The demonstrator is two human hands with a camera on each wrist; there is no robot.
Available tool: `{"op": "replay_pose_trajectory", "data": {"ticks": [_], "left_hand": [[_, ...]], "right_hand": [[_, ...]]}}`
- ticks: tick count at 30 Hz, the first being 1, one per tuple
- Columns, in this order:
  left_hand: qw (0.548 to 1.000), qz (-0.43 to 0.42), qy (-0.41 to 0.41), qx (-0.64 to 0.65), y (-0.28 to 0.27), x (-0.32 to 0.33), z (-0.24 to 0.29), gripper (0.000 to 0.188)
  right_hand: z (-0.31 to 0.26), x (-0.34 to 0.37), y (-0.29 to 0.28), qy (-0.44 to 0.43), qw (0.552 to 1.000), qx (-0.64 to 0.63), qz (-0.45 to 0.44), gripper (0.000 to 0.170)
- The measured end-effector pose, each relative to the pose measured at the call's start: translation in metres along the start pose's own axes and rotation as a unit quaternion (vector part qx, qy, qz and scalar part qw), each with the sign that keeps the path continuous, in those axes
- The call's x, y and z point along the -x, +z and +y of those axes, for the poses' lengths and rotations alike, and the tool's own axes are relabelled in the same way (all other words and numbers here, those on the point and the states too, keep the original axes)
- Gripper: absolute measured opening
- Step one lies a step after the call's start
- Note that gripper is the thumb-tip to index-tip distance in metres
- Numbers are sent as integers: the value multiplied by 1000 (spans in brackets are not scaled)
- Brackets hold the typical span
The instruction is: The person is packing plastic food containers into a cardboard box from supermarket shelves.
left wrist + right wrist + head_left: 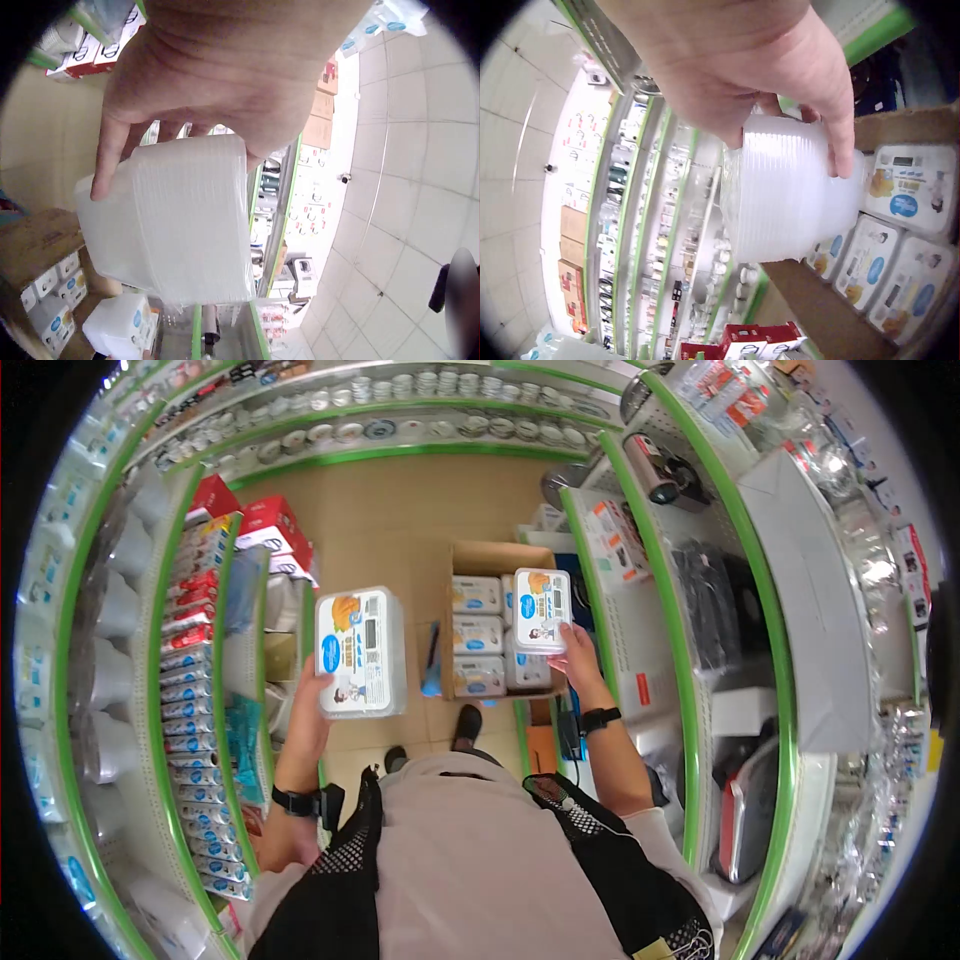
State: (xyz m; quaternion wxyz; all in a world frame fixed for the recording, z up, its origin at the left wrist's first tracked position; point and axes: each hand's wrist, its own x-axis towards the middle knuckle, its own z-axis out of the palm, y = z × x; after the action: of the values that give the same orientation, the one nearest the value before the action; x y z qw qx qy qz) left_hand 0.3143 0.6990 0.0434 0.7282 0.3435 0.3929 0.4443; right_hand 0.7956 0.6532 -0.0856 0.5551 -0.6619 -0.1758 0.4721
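The left hand (312, 710) grips a stack of clear plastic containers (358, 650) with a printed label on top; in the left wrist view the fingers curl round the stack (187, 217). In the head view the right hand (580, 660) holds a similar labelled stack (542, 610) over the right side of an open cardboard box (490, 550). Seen from the right wrist, the hand (757, 67) pinches its nested containers (780, 187) beside the box. More labelled packs (478, 634) lie in rows inside the box.
Shelves with green edges (690, 760) run along both sides, and rolls of boxed goods (195, 760) fill the left one. Red boxes (270, 525) stand at the left. Bowls (380, 428) line the far shelf. The tiled floor (370, 510) lies between, with the person's shoes (466, 725) near the box.
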Motion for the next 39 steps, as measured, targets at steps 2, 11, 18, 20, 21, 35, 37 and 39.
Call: {"op": "replay_pose_trajectory", "data": {"ticks": [2, 11, 18, 20, 21, 35, 37, 39], "left_hand": [[998, 64, 25, 5, 17, -3, 0, 61], [985, 164, 48, 13, 89, -4, -2, 58], [987, 160, 28, -8, 111, -35, -5, 60], [990, 140, 30, -6, 114, -51, -6, 60], [990, 138, 30, 0, 115, -59, -7, 60], [996, 52, -53, -55, 146, -148, 0, 62], [994, 7, -89, -60, 151, -162, -7, 61], [992, -3, -113, -60, 159, -173, -16, 60]], "right_hand": [[12, -57, -4, 13, 1000, 14, 0, 45], [53, -202, -9, 52, 999, 1, 15, 48], [107, -261, -35, -14, 925, 377, 46, 54], [86, -241, -27, -55, 929, 358, 78, 51], [69, -226, -23, -99, 928, 343, 109, 49], [10, -181, -17, -218, 878, 411, -116, 53], [20, -184, -14, -129, 896, 395, -157, 53], [33, -183, -16, -190, 815, 533, -126, 51]]}}
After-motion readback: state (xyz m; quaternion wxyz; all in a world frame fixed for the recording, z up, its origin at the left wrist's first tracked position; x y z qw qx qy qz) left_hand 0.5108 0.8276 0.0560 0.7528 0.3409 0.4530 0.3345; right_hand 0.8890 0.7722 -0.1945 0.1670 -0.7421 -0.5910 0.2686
